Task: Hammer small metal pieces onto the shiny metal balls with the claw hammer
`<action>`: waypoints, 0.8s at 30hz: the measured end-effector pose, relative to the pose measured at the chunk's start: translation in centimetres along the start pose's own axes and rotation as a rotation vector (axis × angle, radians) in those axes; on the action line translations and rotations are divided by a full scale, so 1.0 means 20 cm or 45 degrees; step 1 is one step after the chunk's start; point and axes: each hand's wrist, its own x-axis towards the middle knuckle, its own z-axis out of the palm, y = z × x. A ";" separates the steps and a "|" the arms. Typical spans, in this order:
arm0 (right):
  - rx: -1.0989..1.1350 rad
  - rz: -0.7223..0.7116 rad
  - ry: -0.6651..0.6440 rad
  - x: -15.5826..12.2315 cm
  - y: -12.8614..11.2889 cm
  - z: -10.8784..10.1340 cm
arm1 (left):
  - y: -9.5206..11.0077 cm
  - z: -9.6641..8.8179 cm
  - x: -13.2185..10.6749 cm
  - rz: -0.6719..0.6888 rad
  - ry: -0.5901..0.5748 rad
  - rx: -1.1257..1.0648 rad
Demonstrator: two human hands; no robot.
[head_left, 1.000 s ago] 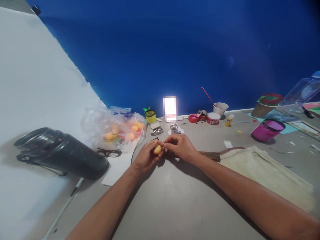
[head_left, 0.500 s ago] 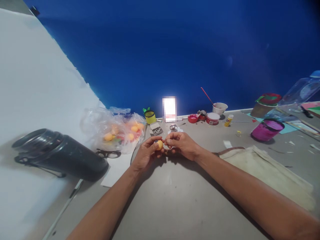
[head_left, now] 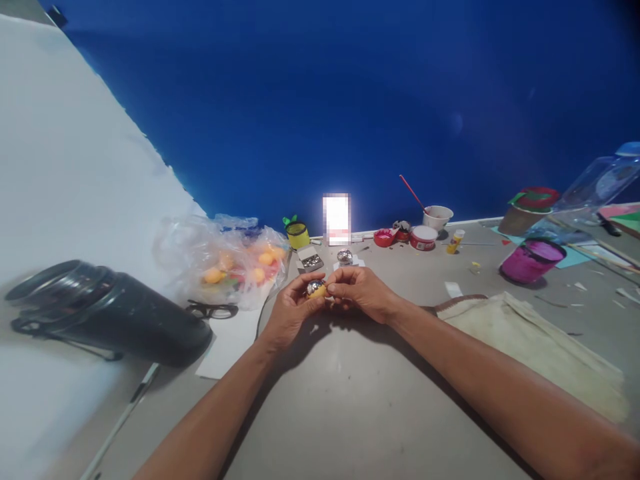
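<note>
My left hand (head_left: 296,307) holds a small orange-yellow ball (head_left: 317,289) between thumb and fingers, above the table. Shiny silver pieces cover the ball's upper side, and its lower side is bare. My right hand (head_left: 361,291) is pinched closed against the ball's right side. Anything between its fingertips is too small to make out. Just beyond the hands lie an open small box (head_left: 311,259) of shiny silver bits and a round silver ball-like piece (head_left: 345,257).
On the left are a clear bag (head_left: 225,257) with orange balls, glasses (head_left: 213,310) and a black bottle (head_left: 110,313). To the right lie a cloth bag (head_left: 530,353), a pink container (head_left: 533,261), a glue stick (head_left: 455,242) and red tubs (head_left: 423,238). A blue wall stands behind.
The ball has turned in my left hand, so its silver-covered side now shows. My right fingertips have moved left onto the ball. The view has shifted slightly.
</note>
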 end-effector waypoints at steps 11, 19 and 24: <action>0.186 0.141 -0.009 0.00 -0.02 -0.02 | -0.01 0.00 0.00 -0.020 0.016 -0.056; 0.192 0.155 -0.041 0.01 -0.01 -0.03 | 0.01 0.01 -0.01 -0.057 0.033 -0.049; 0.163 0.179 -0.025 0.01 0.00 -0.04 | -0.02 0.00 -0.01 -0.045 0.045 0.061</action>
